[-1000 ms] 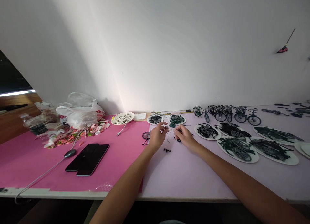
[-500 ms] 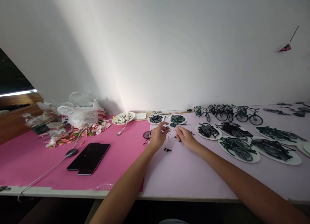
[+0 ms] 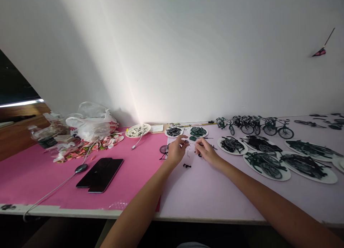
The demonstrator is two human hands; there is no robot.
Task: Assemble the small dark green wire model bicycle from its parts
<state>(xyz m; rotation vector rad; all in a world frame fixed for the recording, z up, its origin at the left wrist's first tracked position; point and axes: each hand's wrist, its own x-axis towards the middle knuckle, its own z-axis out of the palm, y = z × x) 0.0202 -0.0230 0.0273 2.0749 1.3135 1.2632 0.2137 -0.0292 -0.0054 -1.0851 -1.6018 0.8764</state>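
Left hand (image 3: pixel 176 150) and right hand (image 3: pixel 206 151) face each other over the work surface, fingertips near but apart, each drawn into a pinch on something tiny. The left arches its fingers above the thumb; the right is curled more tightly. Beneath them spreads a pale lilac tabletop (image 3: pixel 212 194), with a pink cover (image 3: pixel 134 180) to the left. At the back right, along the wall, stands a row of miniature bicycles (image 3: pixel 285 132). Nearer, right of the right hand, are white plates (image 3: pixel 288 176) heaped with black and dark green bicycle parts (image 3: pixel 268 164). A dark wheel (image 3: pixel 163 149) lies just left of the left hand. Smaller again, a black fitting (image 3: pixel 187 165) rests between the two forearms. Tiniest are the held things: a small piece (image 3: pixel 185 141) at the left fingertips and a thin piece (image 3: pixel 191 144) at the right ones; I cannot make out their exact shapes or whether they touch.
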